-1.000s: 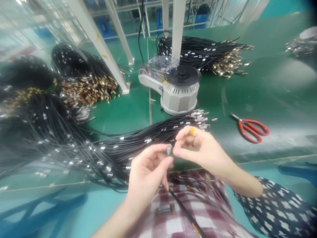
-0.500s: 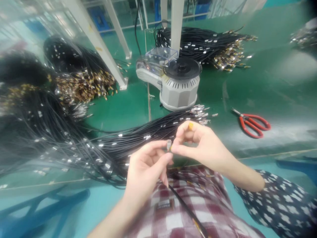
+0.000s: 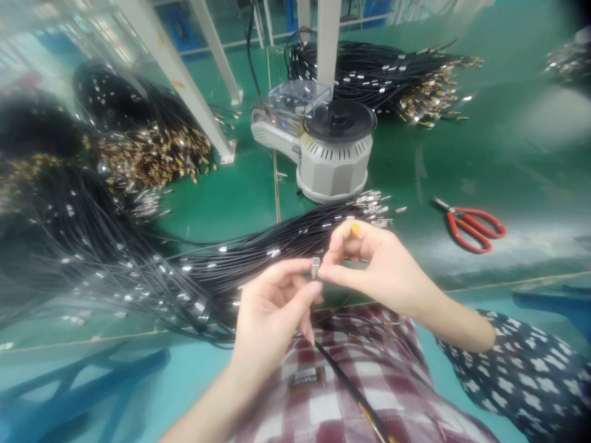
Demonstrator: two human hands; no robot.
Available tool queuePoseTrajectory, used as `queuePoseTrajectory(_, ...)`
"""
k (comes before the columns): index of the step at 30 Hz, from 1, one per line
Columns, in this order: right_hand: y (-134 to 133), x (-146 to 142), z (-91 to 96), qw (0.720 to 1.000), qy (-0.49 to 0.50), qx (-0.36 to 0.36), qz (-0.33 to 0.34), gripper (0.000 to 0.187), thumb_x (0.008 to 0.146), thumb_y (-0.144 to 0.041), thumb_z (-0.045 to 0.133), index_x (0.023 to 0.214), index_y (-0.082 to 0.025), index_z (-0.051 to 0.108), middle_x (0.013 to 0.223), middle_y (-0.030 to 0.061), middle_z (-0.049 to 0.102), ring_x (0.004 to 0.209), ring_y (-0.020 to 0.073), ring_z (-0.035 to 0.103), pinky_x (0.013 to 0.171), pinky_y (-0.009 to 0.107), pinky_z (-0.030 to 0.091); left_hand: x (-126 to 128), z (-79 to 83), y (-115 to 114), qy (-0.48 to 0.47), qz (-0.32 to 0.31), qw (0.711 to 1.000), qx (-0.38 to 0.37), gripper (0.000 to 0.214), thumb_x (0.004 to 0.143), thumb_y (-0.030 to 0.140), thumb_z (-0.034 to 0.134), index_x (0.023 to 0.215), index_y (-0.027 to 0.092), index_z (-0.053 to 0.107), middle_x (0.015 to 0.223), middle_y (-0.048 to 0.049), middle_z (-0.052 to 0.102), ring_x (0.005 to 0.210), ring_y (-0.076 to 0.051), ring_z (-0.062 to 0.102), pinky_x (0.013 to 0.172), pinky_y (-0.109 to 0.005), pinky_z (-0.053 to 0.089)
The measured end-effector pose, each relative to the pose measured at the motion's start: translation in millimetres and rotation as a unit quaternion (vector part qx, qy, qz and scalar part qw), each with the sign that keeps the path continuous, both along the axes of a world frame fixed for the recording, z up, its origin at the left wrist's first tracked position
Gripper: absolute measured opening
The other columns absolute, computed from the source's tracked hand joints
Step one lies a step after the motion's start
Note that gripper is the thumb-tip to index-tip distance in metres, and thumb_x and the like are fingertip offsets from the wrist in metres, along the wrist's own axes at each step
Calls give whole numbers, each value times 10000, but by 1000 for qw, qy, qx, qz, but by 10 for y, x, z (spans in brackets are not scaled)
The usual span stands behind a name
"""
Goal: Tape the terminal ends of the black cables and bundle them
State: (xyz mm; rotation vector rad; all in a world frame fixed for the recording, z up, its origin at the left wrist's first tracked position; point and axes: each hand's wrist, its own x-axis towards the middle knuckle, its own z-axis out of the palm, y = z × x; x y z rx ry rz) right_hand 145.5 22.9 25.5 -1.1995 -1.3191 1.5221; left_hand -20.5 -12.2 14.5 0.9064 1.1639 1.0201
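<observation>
A small silvery cable connector [image 3: 316, 266] stands upright between my two hands. My left hand [image 3: 270, 307] has its thumb and index finger closed on it. From beneath the left fingers a black cable [image 3: 339, 372] runs down across my checked apron [image 3: 318, 409]. My right hand [image 3: 373, 255] is closed in a pinch right beside the connector, its fingertips touching or nearly touching it. What lies between those fingertips is too small to make out. A bit of yellow tape [image 3: 355, 229] sticks to a right finger.
Behind my hands lies a bundle of black cables [image 3: 258, 243]. A white round tape dispenser [image 3: 335, 163] stands beyond it. Red-handled pliers [image 3: 473, 227] lie on the green table [image 3: 498, 160] at right. More cable bundles [image 3: 148, 154] lie left and at the back, near white posts [image 3: 184, 92].
The view has shifted very slightly. Both hands keep nearly the same pose around the connector; the yellow bit beside the right fingertips now shows less.
</observation>
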Motion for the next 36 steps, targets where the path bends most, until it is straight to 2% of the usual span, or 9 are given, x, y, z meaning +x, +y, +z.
queuePoseTrajectory(8, 2, -5, 0, 1000, 2, -8, 6, 250, 703, -98, 726, 762, -199, 504, 702, -21, 687, 682, 136, 658, 682, 276, 504, 12, -4, 2, 11, -4, 1000, 8, 229, 772, 185, 739, 982, 128, 666, 581, 31, 631, 320, -75, 505, 295, -189, 482)
queuePoseTrajectory(13, -16, -25, 7, 999, -31, 19, 2, 248, 710, -46, 684, 759, -204, 498, 676, -39, 670, 667, 118, 643, 665, 246, 502, 6, -46, -27, 35, -16, 999, 23, 205, 808, 229, 723, 991, 155, 666, 603, 26, 640, 331, -72, 511, 307, -181, 462)
queuePoseTrajectory(20, -24, -25, -14, 997, -54, 48, 7, 232, 740, -90, 697, 795, -208, 505, 703, -38, 680, 696, 124, 652, 705, 256, 499, 3, -128, 18, -12, 8, 1000, 2, 109, 839, 255, 696, 906, 169, 694, 562, 18, 646, 319, -52, 440, 293, -158, 390)
queuePoseTrajectory(24, -4, -2, -53, 1000, -11, 1, 2, 138, 825, -180, 648, 831, -203, 512, 762, -3, 706, 728, 137, 674, 727, 278, 504, 6, -134, 51, -39, 33, 999, -10, 110, 835, 253, 695, 899, 164, 703, 552, 9, 657, 300, -47, 411, 274, -150, 362)
queuePoseTrajectory(28, 1, 7, -132, 996, 68, -56, -11, 75, 905, -248, 554, 894, -199, 499, 921, 47, 737, 658, 110, 663, 746, 300, 517, 8, -129, 56, -54, 61, 997, -14, 119, 824, 260, 700, 892, 162, 692, 565, 5, 666, 297, -46, 404, 269, -151, 362)
queuePoseTrajectory(31, -19, -10, -173, 994, 78, -66, -31, 155, 864, -284, 626, 901, -198, 503, 982, 61, 725, 722, 126, 677, 785, 319, 515, 8, -120, 56, -48, 78, 996, -8, 140, 817, 264, 706, 905, 157, 686, 572, 4, 666, 303, -51, 419, 277, -158, 377)
queuePoseTrajectory(34, -41, -47, -185, 994, 81, -68, -36, 307, 758, -301, 751, 893, -212, 490, 939, 47, 729, 871, 184, 689, 839, 357, 500, 9, -117, 58, -45, 69, 997, -4, 128, 824, 259, 700, 905, 161, 686, 570, 8, 662, 309, -54, 424, 283, -162, 382)
queuePoseTrajectory(36, -49, -73, -188, 994, 81, -61, -41, 363, 710, -304, 793, 876, -219, 481, 906, 30, 732, 873, 194, 689, 843, 373, 490, 9, -120, 57, -44, 59, 997, -3, 119, 830, 258, 695, 903, 164, 686, 570, 10, 658, 313, -55, 423, 285, -163, 381)
